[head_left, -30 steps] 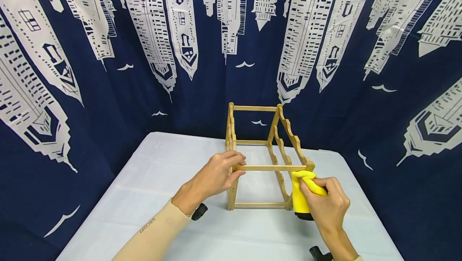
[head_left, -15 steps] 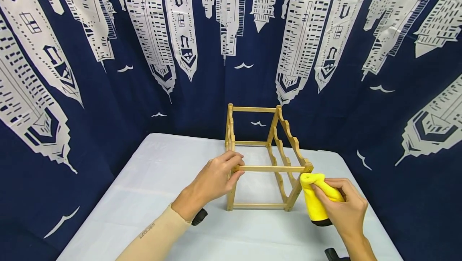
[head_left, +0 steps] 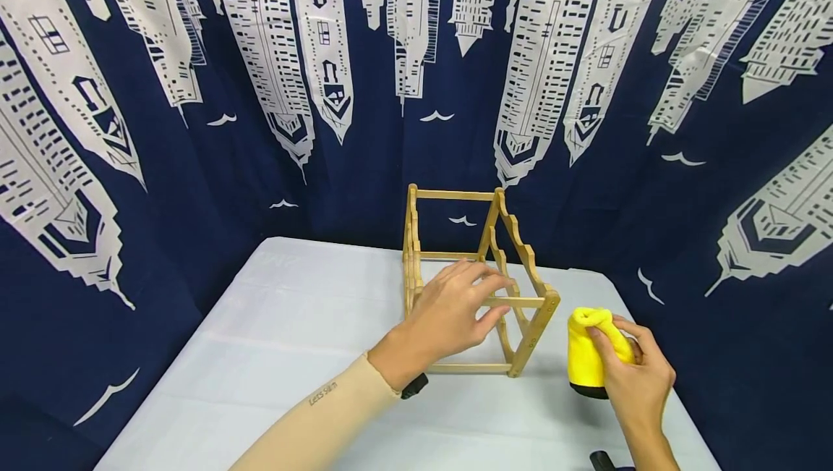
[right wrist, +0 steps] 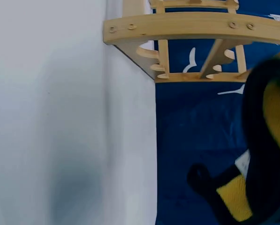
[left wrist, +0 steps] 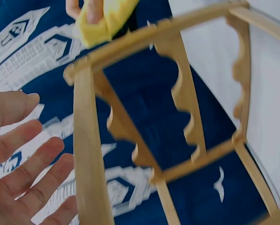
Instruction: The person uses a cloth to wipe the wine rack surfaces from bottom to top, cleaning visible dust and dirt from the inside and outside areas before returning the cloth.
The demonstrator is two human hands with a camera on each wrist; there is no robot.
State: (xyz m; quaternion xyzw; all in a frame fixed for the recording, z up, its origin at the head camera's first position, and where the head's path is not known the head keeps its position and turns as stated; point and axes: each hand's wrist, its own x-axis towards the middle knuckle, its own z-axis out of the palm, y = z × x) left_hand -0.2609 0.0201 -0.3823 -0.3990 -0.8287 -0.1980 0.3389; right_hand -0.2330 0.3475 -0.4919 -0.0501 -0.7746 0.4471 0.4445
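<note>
A light wooden rack [head_left: 534, 337] with scalloped side rails stands on the table; in the left wrist view, its bar [left wrist: 88, 150] runs close beside my spread fingers. My left hand [head_left: 449, 308] hovers at the rack's front top bar, fingers loosely extended and gripping nothing. To the right of the rack, my right hand [head_left: 644, 380] pinches a bunched yellow cleaning cloth [head_left: 582, 355] with a black edge, held apart from the wood. The right wrist view shows the cloth's black border and yellow lining [right wrist: 236, 199], plus screw heads on the rack's leg [right wrist: 186, 28].
A white cover lies over the table [head_left: 273, 341]. Behind it hangs a navy curtain [head_left: 364, 189] printed with white buildings and birds. Black straps and camera mounts [head_left: 414, 385] sit at the wrists.
My left hand has let go of the rack's front left corner and moved right along the top bar. The right hand has drawn the yellow cloth away from the right corner, to the right.
</note>
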